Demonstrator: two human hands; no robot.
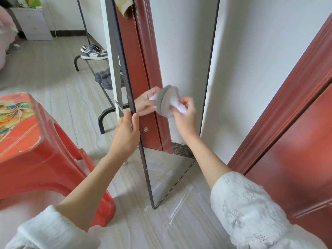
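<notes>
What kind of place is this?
Most likely a home, perhaps a bedroom or entryway: a tall dark-framed standing mirror, a low black metal shoe rack holding grey-and-white sneakers, and a red plastic stool.

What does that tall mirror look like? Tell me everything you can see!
The mirror is tall and rectangular, with a thin dark frame and a white back. It stands tilted on the pale floor. Its glass reflects the white wall, red door trim and the wiping hand. The left hand grips its left edge, and the right hand presses a grey-and-white cloth against the glass.
</notes>
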